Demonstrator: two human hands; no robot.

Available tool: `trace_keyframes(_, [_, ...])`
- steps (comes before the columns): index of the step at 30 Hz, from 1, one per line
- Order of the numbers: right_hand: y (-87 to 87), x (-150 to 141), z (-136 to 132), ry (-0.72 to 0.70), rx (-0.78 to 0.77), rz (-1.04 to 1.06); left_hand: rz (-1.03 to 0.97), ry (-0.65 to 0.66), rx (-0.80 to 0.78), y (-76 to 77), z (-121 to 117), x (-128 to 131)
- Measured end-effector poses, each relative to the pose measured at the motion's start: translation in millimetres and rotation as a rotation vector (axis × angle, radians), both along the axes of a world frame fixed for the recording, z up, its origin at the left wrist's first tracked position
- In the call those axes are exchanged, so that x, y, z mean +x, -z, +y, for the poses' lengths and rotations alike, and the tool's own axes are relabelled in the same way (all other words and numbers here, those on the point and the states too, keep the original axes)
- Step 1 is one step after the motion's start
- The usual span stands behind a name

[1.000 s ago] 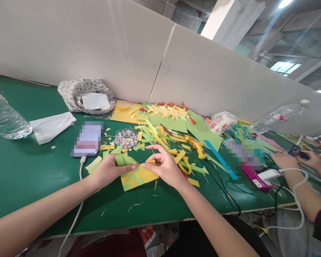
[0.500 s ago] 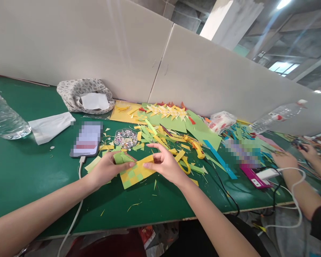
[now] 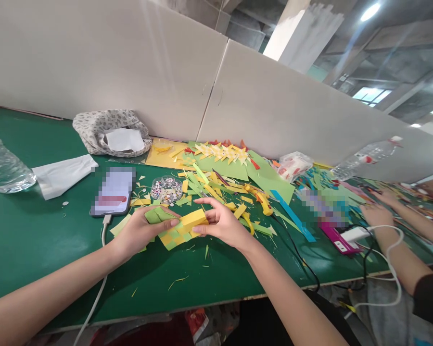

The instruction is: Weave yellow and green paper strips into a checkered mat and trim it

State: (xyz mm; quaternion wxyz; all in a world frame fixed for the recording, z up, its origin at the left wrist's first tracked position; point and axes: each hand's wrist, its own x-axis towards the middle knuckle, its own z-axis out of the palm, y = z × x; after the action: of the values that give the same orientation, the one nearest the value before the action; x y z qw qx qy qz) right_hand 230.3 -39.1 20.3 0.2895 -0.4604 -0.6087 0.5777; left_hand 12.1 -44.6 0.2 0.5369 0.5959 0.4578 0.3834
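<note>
Between my two hands is a piece of woven green and yellow paper (image 3: 173, 237), held just above the green table. My left hand (image 3: 139, 232) grips its green left part, thumb on top. At the other end, my right hand (image 3: 222, 225) pinches the yellow part, which stands folded up, between thumb and fingers; its index finger sticks out. Behind the hands lie a round clear case of small eye-like beads (image 3: 166, 189), paper scraps (image 3: 202, 185) and a yellow glue gun (image 3: 261, 199). Yellow scissor handles (image 3: 250, 225) show partly beside my right hand.
A charging phone (image 3: 113, 192) lies left of my hands, near a water bottle (image 3: 5, 166) and a tissue (image 3: 65, 175). Woven yellow fish shapes (image 3: 223, 153) rest against the partition (image 3: 104, 62). A magenta power strip (image 3: 339, 240) and another person's hands (image 3: 377, 215) are at right.
The yellow right part of the woven paper, flat before, is now bent upward in my right hand. My left hand keeps its grip. The camera view has shifted slightly.
</note>
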Motion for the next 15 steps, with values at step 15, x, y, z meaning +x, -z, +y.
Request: trace_keyframes(15, [3.8,-21,-11,0.053,0.179,-0.216,0.011,0.042,-0.123,-2.3,-5,6])
